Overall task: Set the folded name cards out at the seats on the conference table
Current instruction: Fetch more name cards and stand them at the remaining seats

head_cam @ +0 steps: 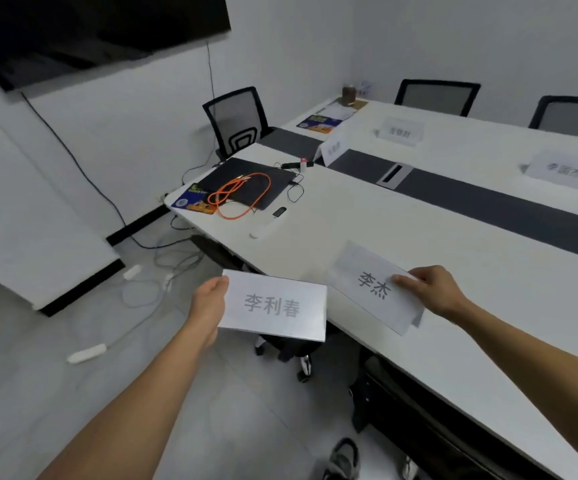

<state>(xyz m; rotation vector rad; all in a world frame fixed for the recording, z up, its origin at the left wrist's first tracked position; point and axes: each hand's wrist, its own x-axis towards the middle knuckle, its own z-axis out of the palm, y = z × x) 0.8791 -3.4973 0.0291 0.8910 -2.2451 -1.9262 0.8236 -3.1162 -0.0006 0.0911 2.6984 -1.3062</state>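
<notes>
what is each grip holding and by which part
Left grip pinches the 李利春 card by its left edge; right grip holds the 李杰 card by its right end.

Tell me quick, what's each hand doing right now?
Left hand: holding a name card by its edge.
Right hand: pinching a second name card at the table.
</notes>
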